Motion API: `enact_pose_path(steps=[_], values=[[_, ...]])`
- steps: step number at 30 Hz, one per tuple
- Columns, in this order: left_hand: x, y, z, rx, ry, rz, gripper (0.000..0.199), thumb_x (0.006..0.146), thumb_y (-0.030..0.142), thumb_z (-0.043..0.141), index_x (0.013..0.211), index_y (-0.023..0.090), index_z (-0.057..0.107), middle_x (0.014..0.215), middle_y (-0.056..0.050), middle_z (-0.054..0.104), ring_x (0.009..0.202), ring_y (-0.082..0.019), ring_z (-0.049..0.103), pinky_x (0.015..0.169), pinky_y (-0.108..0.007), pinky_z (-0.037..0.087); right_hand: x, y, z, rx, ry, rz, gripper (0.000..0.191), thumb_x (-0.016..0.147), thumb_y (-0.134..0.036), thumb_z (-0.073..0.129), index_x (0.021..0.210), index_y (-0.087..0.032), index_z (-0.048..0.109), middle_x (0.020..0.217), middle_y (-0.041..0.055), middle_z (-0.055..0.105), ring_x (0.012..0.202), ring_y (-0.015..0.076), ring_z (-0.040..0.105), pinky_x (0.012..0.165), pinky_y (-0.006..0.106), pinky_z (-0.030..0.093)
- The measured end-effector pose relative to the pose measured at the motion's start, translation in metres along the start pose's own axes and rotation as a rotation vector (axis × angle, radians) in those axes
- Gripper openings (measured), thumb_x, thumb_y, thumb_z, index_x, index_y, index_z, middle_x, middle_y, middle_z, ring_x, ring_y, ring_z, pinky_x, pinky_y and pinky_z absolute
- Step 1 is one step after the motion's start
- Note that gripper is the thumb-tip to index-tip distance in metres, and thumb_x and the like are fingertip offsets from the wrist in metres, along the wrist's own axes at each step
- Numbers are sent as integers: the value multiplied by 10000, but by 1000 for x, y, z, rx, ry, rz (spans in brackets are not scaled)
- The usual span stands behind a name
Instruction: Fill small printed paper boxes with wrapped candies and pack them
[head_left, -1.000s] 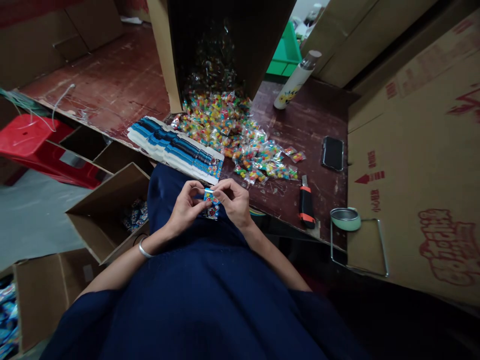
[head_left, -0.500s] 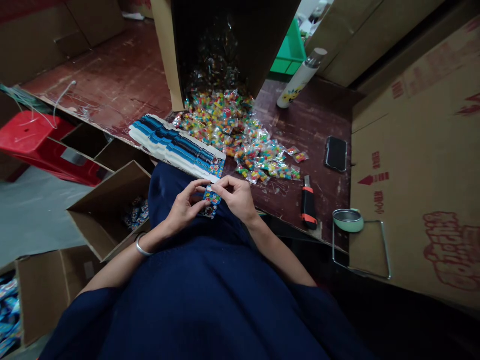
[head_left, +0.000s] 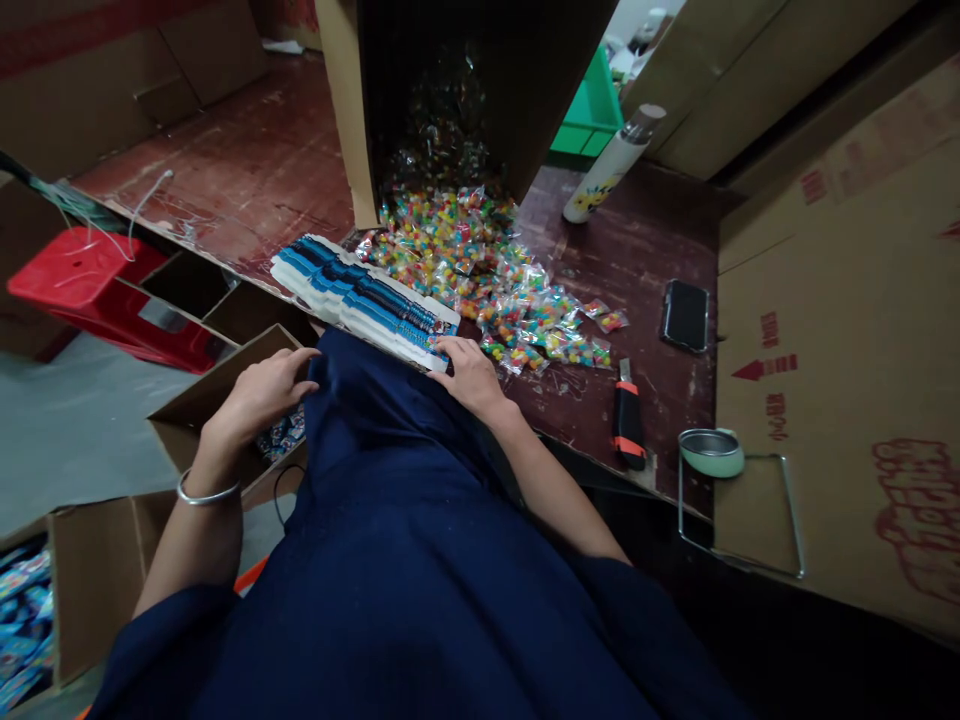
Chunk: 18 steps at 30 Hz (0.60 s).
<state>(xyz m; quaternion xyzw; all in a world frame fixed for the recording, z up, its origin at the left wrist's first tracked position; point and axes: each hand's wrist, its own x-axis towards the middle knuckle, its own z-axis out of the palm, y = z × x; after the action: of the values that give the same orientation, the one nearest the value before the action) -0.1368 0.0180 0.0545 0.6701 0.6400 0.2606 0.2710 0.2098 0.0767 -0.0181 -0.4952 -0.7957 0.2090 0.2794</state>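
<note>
My left hand (head_left: 262, 395) is over an open cardboard box (head_left: 176, 420) at my left knee, thumb and fingers apart with nothing between them. Small blue packets (head_left: 281, 437) lie in that box, partly hidden by the hand. My right hand (head_left: 472, 378) is at the near end of a long overlapping row of flat blue-and-white printed cartons (head_left: 360, 300). Its thumb and fingers pinch the end carton. Just beyond, a heap of clear bags of colourful candy (head_left: 480, 260) spills from a large cardboard box lying on the table.
On the dark red table (head_left: 540, 410) are a utility knife (head_left: 628, 420), a phone (head_left: 685, 315) and a white bottle (head_left: 611, 170). A small green bowl (head_left: 711, 452) on a wire frame stands at the right edge. A red stool (head_left: 82, 275) and another box of blue packets (head_left: 26, 620) are on the left.
The small blue carton that both hands held is gone from them. My left hand has moved left over the box; my right hand has moved slightly to the end of the carton row.
</note>
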Motion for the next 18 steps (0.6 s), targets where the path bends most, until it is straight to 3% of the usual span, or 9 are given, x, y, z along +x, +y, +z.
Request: enact_pose_path(steps=[3,5,7,9,11,15,18], values=[[-1,8,14,-13,-108,33,403,771,387,828,1150,269,757,995,-63,799,902,-255,743,813,-338,578,2,7,0,14,-7,-11,210,807,-171,826,988,-225,734,1155,101,769,1086,302,688,987,495,552],[2,23,34,-171,-158,38,355,809,410,805,1119,244,759,963,-63,801,900,-242,750,838,-343,583,0,6,-5,62,10,-41,46,872,-198,763,895,-228,737,1096,86,790,1049,282,714,968,470,564],[5,40,57,-400,-180,-1,330,813,458,806,1016,202,757,953,-78,796,880,-229,752,832,-341,591,-7,-1,-11,104,116,-66,98,945,-245,686,864,-237,740,1046,80,803,1020,264,733,954,452,576],[6,53,80,-681,-229,-94,404,796,537,819,930,168,722,995,-108,792,902,-235,763,805,-339,603,-17,-13,-16,125,267,-115,155,991,-273,631,897,-255,753,1045,79,807,1026,256,740,971,455,581],[6,62,99,-989,-269,-207,501,770,617,822,904,158,675,1047,-131,786,938,-259,779,809,-365,620,-30,-28,-18,138,332,-218,136,991,-265,636,947,-276,764,1086,73,806,1076,256,739,1002,466,584],[4,70,115,-1328,-327,-304,610,755,681,811,999,134,696,1038,-165,791,1021,-322,780,888,-437,629,-51,-59,-15,207,164,-401,139,982,-233,647,974,-296,771,1087,43,811,1097,245,749,982,456,628],[2,71,110,-1366,-326,-292,644,696,608,892,1100,140,712,1089,-167,796,1056,-338,774,901,-428,633,-54,-71,-17,286,60,-376,143,989,-342,657,1081,-291,754,1101,55,802,1094,249,748,989,444,626]])
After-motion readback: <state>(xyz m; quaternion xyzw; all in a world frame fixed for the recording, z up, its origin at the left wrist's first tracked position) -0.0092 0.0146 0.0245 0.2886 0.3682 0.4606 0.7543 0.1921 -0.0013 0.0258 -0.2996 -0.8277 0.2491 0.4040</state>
